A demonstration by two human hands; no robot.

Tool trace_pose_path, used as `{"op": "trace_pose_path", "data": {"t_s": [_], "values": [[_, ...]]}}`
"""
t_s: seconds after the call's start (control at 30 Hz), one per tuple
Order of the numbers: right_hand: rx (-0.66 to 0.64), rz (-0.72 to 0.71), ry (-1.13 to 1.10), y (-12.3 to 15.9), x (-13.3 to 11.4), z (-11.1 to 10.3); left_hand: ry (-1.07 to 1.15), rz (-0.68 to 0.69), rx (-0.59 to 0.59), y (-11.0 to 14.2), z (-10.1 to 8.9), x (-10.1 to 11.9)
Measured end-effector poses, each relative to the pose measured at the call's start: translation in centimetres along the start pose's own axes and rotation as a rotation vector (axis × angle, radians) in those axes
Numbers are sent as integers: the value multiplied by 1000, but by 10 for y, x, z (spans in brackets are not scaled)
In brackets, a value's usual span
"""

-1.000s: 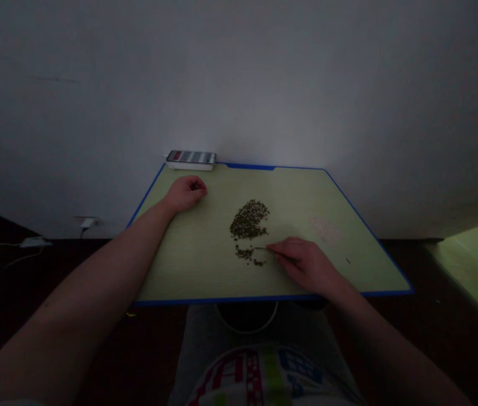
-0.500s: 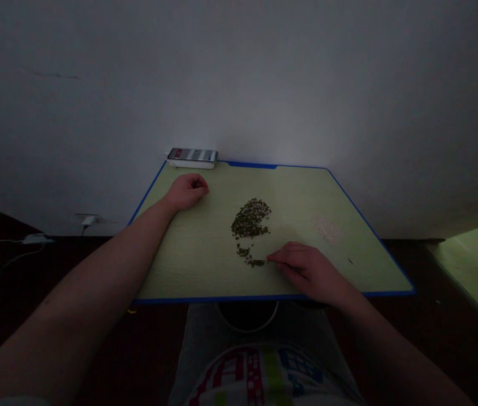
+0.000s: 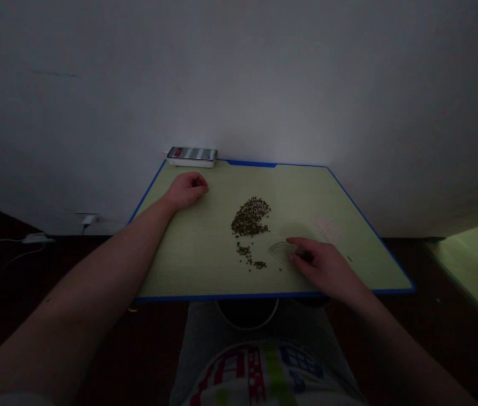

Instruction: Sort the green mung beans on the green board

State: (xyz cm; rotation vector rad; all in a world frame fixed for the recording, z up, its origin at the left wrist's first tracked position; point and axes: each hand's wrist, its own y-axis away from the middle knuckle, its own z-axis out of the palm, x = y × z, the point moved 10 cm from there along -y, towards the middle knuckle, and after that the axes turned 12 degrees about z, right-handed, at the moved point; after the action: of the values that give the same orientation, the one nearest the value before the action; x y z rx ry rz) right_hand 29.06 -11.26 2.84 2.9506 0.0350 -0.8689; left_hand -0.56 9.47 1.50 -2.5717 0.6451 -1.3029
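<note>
A pile of small dark green-brown grains [image 3: 251, 217] lies mid-board, with a thin trail of loose grains [image 3: 244, 251] running from it toward me. To the right of that trail, my right hand [image 3: 321, 266] hovers at or just over the board; its index finger points left, apart from the thumb, and I see nothing held. A faint curved streak [image 3: 279, 247] shows by its fingertips. My left hand [image 3: 186, 190] rests at the board's left with fingers curled; what lies inside the curl is dark and hidden.
The pale board [image 3: 205, 265] has a blue edge. A phone [image 3: 192, 153] sits on a white box [image 3: 190, 163] at the back left. Pale pinkish grains [image 3: 327, 227] lie at right, near a small dark sliver [image 3: 349, 259]. A round container [image 3: 247, 321] is below the front edge.
My right hand has drawn back right from the grain trail, and its pinched fingers have parted. Some near grains have shifted, with one now lying alone to the right. My left hand stays put.
</note>
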Motion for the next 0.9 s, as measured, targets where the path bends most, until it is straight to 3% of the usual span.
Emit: {"op": "trace_pose_path", "data": {"t_s": [0.27,0.9], "values": [[-113,-90,1,-4,-24,14,-13,-6,-2,-1,0,-2],[-137,-184,51,5,-49,28,-15,1,-7,0,0,-1]]}}
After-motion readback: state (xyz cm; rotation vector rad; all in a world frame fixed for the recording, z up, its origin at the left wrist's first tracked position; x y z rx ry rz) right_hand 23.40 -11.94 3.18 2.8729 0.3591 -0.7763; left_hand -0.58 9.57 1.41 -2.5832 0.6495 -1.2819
